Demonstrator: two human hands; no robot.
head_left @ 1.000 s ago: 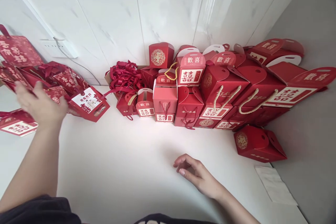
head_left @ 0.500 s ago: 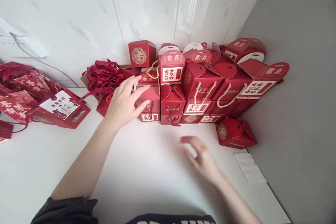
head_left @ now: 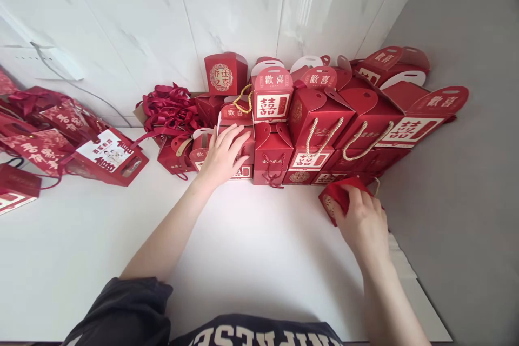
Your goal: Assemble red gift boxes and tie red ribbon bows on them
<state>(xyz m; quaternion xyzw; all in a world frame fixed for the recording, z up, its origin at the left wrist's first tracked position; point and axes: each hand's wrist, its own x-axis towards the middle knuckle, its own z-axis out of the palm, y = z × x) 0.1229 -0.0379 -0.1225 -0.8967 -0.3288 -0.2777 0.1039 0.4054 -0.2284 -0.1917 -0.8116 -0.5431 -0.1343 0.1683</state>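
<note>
My left hand [head_left: 224,158] lies with fingers spread against the front of a red gift box [head_left: 239,131] at the left part of the stack. At the right, my right hand [head_left: 362,223] is closed around a small red gift box [head_left: 329,201] with a round gold emblem, and covers much of it. This box looks slightly tilted, close in front of the stack. Between the hands stand stacked red boxes, among them a tall one with dark red cords [head_left: 273,154] and one with a cream rope handle [head_left: 320,119].
A carton of dark red ribbons [head_left: 168,111] sits left of the stack. Red gift bags [head_left: 109,157] lie farther left on the white table [head_left: 259,248]. A tiled wall [head_left: 235,16] rises behind, and a grey panel [head_left: 458,200] bounds the right. White paper [head_left: 399,259] lies beside the panel.
My right hand has moved right and taken hold of the small box, which is shifted and turned. My left hand has come down onto the box front. The view has shifted slightly.
</note>
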